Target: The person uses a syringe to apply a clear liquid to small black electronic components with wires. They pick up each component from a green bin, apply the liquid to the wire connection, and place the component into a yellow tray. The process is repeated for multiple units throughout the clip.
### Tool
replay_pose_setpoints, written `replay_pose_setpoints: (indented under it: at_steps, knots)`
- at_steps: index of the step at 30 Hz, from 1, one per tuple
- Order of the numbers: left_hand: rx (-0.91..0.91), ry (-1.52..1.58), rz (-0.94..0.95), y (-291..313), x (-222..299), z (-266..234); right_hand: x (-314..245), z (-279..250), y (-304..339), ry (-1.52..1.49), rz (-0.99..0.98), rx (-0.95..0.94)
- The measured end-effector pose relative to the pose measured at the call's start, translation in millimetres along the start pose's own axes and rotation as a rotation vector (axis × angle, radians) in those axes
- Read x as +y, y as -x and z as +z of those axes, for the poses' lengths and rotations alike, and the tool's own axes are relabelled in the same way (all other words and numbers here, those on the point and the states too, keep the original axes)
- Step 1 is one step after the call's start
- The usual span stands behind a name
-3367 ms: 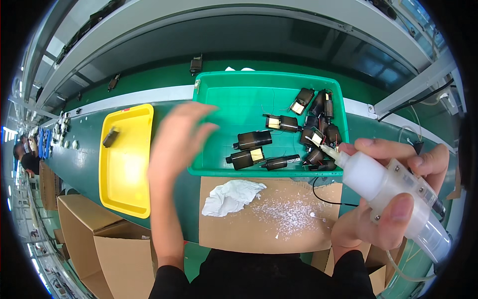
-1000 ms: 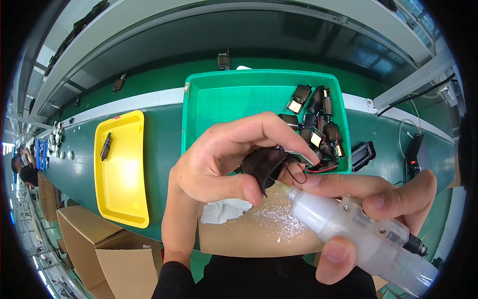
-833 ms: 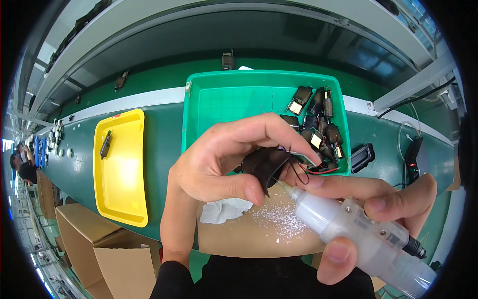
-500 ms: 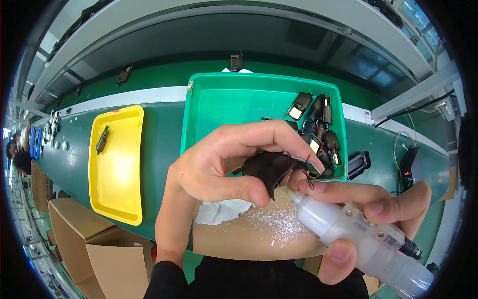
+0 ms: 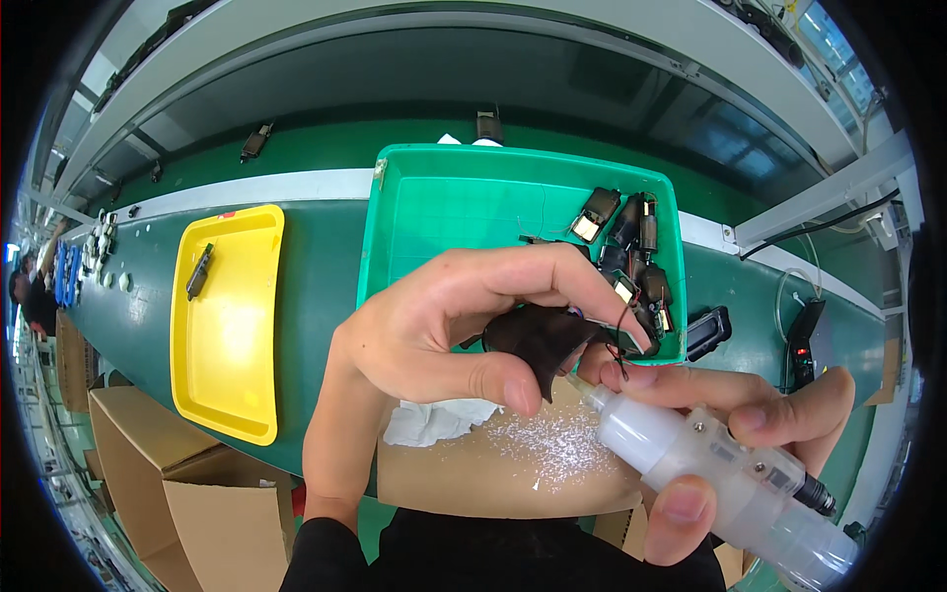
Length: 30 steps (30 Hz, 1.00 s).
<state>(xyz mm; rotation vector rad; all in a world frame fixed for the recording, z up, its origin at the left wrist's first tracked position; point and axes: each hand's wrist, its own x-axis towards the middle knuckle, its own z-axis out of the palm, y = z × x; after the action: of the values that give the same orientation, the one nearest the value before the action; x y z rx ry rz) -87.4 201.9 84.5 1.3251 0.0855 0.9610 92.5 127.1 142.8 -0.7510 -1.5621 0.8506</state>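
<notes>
In the head view, the black housing (image 5: 533, 340) sits in the left hand (image 5: 404, 340), above the tray's near edge, with the thumb below and the fingers curled over the top. It looks light, with a smooth, probably stiff shell that could turn a little in the grip; the rounded sides seem the best hold. The thin wires (image 5: 622, 345) at its open end look soft and easily snagged, so that end is better left unpinched.

The right hand (image 5: 779, 414) is wrapped around a white dispenser (image 5: 641, 434), its slim nozzle (image 5: 590, 393) at the housing's lower edge; whether they touch is unclear. The dispenser looks bulkier and steadier to grip by its barrel.

The left hand hides part of the green tray (image 5: 513, 153), where more black units (image 5: 646, 266) crowd the right side. Dangling wires and close fingertips stand in the way around the nozzle. A yellow tray (image 5: 227, 345) with one dark piece (image 5: 200, 271) lies to the left on the tabletop (image 5: 316, 257). Nearer the body, a crumpled white cloth (image 5: 434, 422) and white crumbs (image 5: 552, 444) lie on a cardboard sheet (image 5: 473, 483).
</notes>
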Motion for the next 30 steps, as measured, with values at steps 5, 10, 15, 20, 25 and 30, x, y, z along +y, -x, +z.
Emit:
replay_pose_setpoints:
  at_steps: [5, 10, 15, 20, 25, 30]
  knots:
    - [0.02, 0.014, -0.009, 4, 0, 0, 12, 3, 1, -0.073, -0.095, 0.016]
    - [0.036, 0.026, -0.014, 5, 1, 2, 10, 7, 0, -0.041, -0.058, 0.058]
    - [0.022, 0.047, -0.005, 4, 1, 1, 10, 7, 2, -0.009, -0.062, 0.115]
    - [0.021, 0.051, 0.007, 6, -1, 0, -1, 20, 0, 0.017, 0.068, 0.219]
    - [0.022, 0.038, 0.007, 4, 0, 1, -5, 15, -1, 0.091, 0.083, 0.177]
    - [0.016, 0.057, 0.01, 2, -1, 2, 0, 6, -1, 0.043, 0.043, 0.136]
